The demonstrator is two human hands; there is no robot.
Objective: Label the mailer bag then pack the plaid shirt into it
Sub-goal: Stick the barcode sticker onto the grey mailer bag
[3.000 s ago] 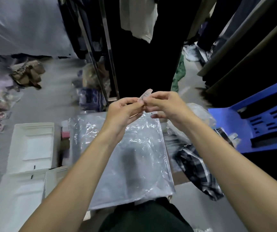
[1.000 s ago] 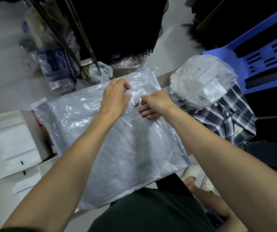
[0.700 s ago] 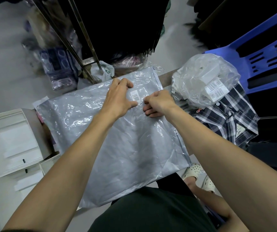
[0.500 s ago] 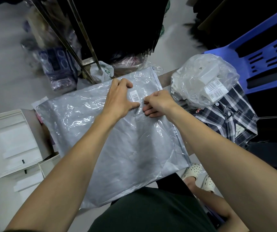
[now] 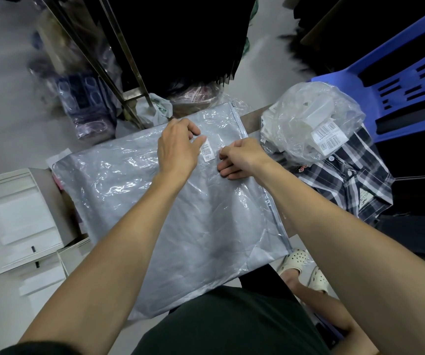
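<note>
A grey, glossy mailer bag (image 5: 180, 216) lies flat in front of me. A small white barcode label (image 5: 207, 150) sits on its upper part. My left hand (image 5: 178, 147) rests on the bag with its fingers spread, thumb touching the label's left edge. My right hand (image 5: 242, 158) is curled into a loose fist just right of the label, knuckles pressing on the bag. The dark plaid shirt (image 5: 352, 175) lies folded to the right, partly under a crumpled clear plastic bag (image 5: 309, 124).
White cartons (image 5: 14, 221) stand at the left. A metal clothes rack (image 5: 119, 62) with dark garments hangs straight ahead. A blue plastic chair (image 5: 398, 83) is at the far right. Pale clogs (image 5: 298, 262) show below the bag's right corner.
Three seconds ago both hands held the label in the air; now it lies on the bag. Over the last second my left thumb slid along the label; my right fist stayed put.
</note>
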